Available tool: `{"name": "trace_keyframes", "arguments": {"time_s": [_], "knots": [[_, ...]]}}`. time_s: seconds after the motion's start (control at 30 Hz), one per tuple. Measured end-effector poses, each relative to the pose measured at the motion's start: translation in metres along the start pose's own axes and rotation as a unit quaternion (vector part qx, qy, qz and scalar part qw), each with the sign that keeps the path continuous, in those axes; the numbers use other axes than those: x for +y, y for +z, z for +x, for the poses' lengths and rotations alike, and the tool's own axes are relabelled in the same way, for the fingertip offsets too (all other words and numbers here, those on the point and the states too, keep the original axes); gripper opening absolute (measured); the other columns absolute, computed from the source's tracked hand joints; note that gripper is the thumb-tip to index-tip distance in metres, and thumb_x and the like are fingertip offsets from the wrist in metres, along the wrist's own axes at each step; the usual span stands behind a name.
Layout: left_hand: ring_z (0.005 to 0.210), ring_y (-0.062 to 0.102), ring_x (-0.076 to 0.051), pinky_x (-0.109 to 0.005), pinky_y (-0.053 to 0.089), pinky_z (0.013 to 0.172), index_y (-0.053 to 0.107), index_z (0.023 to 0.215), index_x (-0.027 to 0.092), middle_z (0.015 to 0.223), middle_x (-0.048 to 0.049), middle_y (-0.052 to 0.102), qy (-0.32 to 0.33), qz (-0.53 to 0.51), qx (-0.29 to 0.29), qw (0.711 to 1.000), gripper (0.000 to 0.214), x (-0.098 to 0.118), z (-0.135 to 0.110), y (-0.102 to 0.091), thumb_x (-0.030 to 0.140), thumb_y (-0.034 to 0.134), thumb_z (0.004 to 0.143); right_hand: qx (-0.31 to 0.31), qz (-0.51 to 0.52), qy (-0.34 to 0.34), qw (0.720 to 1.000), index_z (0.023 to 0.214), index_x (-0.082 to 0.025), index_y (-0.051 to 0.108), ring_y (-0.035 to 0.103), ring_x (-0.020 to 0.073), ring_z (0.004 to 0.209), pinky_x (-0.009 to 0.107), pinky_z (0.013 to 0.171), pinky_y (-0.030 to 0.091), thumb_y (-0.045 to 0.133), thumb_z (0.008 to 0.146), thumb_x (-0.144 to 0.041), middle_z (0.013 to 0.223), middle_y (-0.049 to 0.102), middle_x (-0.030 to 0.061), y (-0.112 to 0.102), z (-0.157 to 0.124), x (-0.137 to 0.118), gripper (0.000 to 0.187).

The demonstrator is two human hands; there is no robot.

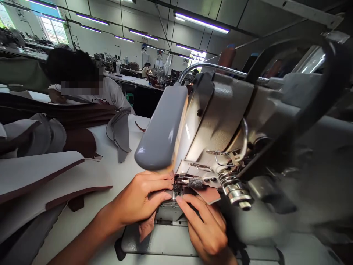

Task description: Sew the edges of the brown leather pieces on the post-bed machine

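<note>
Left hand [143,195] and right hand [205,222] flank the presser foot [178,188] of the sewing machine [223,106]: left has fingers bent forward, thumb drawn in near them; right has forefinger stretched toward the foot, the rest loosely curled. Pink material [147,227] pokes out below the left hand, and a pinkish flap [209,194] shows above the right, beside the foot; one piece or two, can't tell. Left looks to have the material under thumb and fingers, but contact is covered, so grip or mere press, can't tell; same for the right, no clear pinch visible. To do this well, I'd say: light, even pressure from both sides, material flat, edge lined up by the foot, no tugging, since a pull would likely skew it. Fingertips are very near the foot, so best steer from the sides, never reach under. Loose lower end should run free of the metal base [165,239]. Grey lamp head [162,129] sits just above the left hand, so wrist low there. Cut pieces [79,180] lie on the white table [116,175] left of the forearm; mind the elbow
</note>
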State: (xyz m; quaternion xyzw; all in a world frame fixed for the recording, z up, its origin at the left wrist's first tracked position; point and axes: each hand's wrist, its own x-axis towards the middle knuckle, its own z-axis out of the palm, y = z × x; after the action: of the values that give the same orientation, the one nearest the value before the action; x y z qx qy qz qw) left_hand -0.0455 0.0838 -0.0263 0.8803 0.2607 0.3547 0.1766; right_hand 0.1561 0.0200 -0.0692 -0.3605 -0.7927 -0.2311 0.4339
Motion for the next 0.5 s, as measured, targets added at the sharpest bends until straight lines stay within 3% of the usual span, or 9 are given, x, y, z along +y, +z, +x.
{"name": "trace_keyframes", "arguments": {"time_s": [0.13, 0.3, 0.5], "knots": [[0.089, 0.058, -0.015, -0.026, 0.045, 0.080, 0.064, 0.091, 0.020, 0.094, -0.0005, 0.067, -0.001, 0.001, -0.002, 1.000, 0.013, 0.002, 0.002, -0.001, 0.014, 0.055, 0.084, 0.031, 0.051, 0.015, 0.998, 0.098, -0.013, 0.068, 0.062, 0.0173, 0.084, 0.028, 0.073, 0.050, 0.044, 0.078, -0.001, 0.089, 0.068, 0.0079, -0.007, 0.006, -0.011, 0.033], [0.084, 0.057, -0.014, -0.027, 0.044, 0.079, 0.064, 0.088, 0.019, 0.087, -0.0006, 0.066, 0.000, 0.010, -0.008, 1.000, 0.011, 0.006, 0.004, -0.003, 0.013, 0.055, 0.084, 0.179, 0.068, 0.029, 0.981, 0.073, -0.017, 0.066, 0.060, 0.0099, 0.061, 0.022, 0.060, 0.047, 0.048, 0.084, -0.010, 0.066, 0.065, 0.0009, -0.011, 0.009, -0.026, 0.023], [0.087, 0.056, -0.014, -0.027, 0.045, 0.082, 0.064, 0.087, 0.018, 0.088, -0.0011, 0.066, 0.005, 0.012, -0.006, 1.000, 0.010, 0.009, 0.004, -0.005, 0.013, 0.055, 0.083, 0.181, 0.074, 0.046, 0.980, 0.073, -0.017, 0.066, 0.057, 0.0089, 0.053, 0.021, 0.052, 0.044, 0.048, 0.087, -0.013, 0.059, 0.063, 0.0005, -0.010, 0.005, -0.027, 0.023]]}}
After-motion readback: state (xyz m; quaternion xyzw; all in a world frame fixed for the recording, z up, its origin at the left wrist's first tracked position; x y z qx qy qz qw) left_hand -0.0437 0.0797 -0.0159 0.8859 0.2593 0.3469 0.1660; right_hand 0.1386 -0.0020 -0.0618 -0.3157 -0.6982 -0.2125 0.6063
